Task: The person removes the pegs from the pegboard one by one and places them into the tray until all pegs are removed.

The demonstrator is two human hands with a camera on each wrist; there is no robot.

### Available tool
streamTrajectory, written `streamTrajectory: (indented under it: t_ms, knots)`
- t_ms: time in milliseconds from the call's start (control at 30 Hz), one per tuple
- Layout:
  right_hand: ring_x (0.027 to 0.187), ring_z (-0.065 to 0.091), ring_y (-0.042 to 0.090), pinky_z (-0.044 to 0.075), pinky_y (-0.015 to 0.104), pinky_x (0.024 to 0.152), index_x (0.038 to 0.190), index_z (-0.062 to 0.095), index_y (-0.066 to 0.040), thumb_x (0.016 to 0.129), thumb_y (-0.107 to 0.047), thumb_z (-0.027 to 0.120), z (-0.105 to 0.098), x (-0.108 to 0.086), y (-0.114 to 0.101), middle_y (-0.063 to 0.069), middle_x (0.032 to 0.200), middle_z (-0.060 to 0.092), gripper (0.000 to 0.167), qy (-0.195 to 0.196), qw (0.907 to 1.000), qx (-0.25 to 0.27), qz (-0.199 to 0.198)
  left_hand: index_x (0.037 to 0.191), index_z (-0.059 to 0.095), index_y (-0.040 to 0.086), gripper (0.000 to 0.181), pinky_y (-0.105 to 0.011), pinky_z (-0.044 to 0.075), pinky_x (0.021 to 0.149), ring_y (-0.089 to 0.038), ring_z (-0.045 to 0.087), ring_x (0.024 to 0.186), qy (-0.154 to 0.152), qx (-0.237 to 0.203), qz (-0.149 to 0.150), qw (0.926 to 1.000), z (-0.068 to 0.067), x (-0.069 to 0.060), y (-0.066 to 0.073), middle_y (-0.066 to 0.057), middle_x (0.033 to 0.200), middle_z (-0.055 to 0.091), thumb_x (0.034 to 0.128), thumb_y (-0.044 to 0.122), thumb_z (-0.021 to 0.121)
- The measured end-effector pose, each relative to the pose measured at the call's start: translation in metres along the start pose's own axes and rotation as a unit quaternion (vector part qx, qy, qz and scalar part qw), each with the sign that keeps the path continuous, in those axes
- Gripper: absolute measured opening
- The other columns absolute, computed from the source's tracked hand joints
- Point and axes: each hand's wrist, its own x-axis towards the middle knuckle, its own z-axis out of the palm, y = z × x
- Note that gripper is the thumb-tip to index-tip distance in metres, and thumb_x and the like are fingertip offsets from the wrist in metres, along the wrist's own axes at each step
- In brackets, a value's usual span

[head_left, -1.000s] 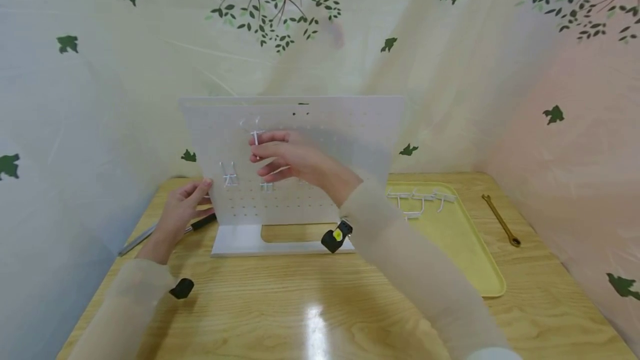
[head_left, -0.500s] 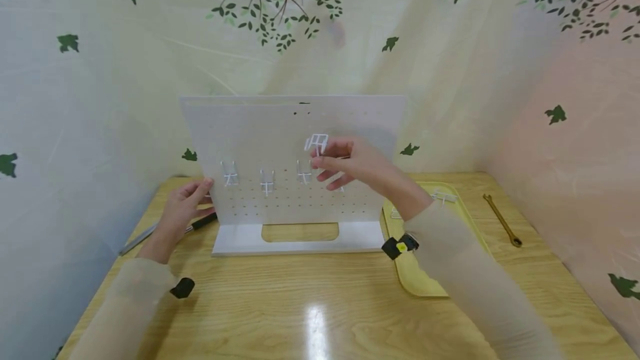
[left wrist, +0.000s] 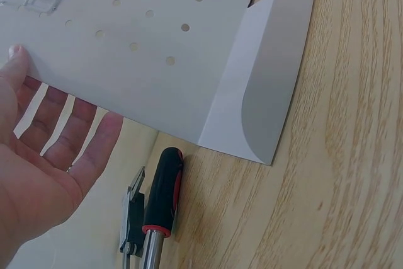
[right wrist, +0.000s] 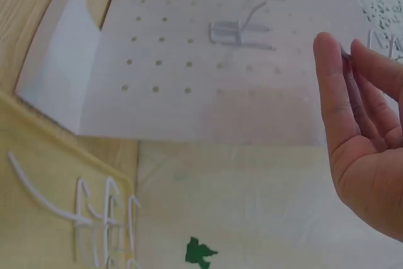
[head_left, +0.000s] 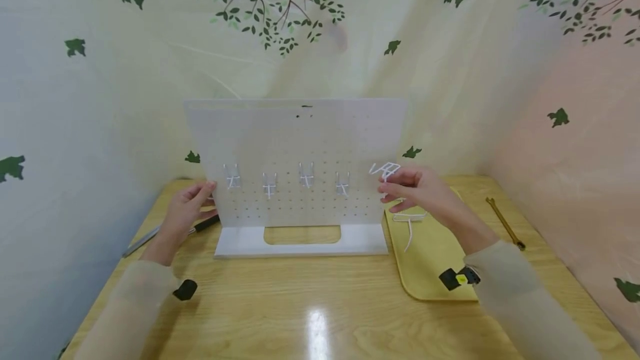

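Note:
A white pegboard (head_left: 295, 138) stands upright on its base, with several white wire hooks on it, one of them a hook (head_left: 306, 175) near the middle. My left hand (head_left: 185, 213) grips the board's left edge, thumb on the front and fingers behind, as the left wrist view shows of the hand (left wrist: 50, 149). At the board's right edge, my right hand (head_left: 427, 193) pinches a white wire hook (head_left: 389, 170) between thumb and fingers. In the right wrist view the right hand (right wrist: 365, 118) partly hides that hook.
On the right lies a yellow tray (head_left: 430, 271) with white hooks (head_left: 410, 218) in it. A brass-coloured wrench (head_left: 505, 224) lies right of the tray. Behind my left hand are a black-handled tool (head_left: 206, 223) and a metal tool (head_left: 141, 241). A leaf-patterned curtain (head_left: 320, 71) hangs behind.
My right hand, holding the hook, has moved right and down from the board's upper left to its right edge. The left hand stays on the left edge.

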Motion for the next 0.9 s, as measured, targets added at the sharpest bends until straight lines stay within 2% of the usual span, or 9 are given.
streamTrajectory:
  t_ms: [300, 533, 733, 900]
  knots:
    - [0.09, 0.073, 0.022, 0.062, 0.041, 0.077, 0.121, 0.06, 0.009, 0.101, -0.015, 0.067, -0.04, -0.023, 0.044, 0.004, 0.103, 0.073, 0.032, 0.038, 0.999, 0.005, 0.024, 0.13, 0.062, 0.005, 0.056, -0.043, 0.058, 0.088, -0.021, 0.066, 0.101, 0.001, -0.002, -0.006, 1.0, -0.002, 0.002, 0.004, 0.01, 0.107, 0.066, 0.1007, 0.052, 0.056]
    - [0.09, 0.073, 0.02, 0.062, 0.038, 0.078, 0.128, 0.052, 0.016, 0.103, -0.018, 0.064, -0.068, -0.04, 0.079, -0.001, 0.104, 0.073, 0.044, 0.062, 0.9964, 0.002, 0.057, 0.133, 0.058, -0.003, 0.059, -0.044, 0.058, 0.089, -0.025, 0.065, 0.102, -0.005, 0.003, -0.004, 1.0, 0.004, -0.009, 0.019, 0.006, 0.108, 0.065, 0.1031, 0.047, 0.055]
    - [0.09, 0.073, 0.021, 0.062, 0.036, 0.078, 0.132, 0.049, 0.015, 0.103, -0.02, 0.063, -0.087, -0.047, 0.114, 0.002, 0.105, 0.073, 0.048, 0.073, 0.9912, 0.007, 0.11, 0.134, 0.059, 0.001, 0.059, -0.043, 0.059, 0.088, -0.021, 0.066, 0.1, 0.003, 0.006, -0.003, 1.0, 0.0, 0.004, 0.0, 0.009, 0.109, 0.065, 0.1018, 0.05, 0.056]
    - [0.087, 0.073, 0.019, 0.062, 0.037, 0.079, 0.131, 0.052, 0.011, 0.102, -0.017, 0.064, -0.094, -0.049, 0.138, 0.004, 0.102, 0.073, 0.042, 0.069, 0.9834, 0.039, 0.164, 0.13, 0.062, 0.003, 0.06, -0.039, 0.06, 0.084, -0.021, 0.067, 0.099, 0.004, 0.002, 0.004, 1.0, -0.001, 0.005, -0.001, 0.009, 0.109, 0.066, 0.0994, 0.054, 0.057]
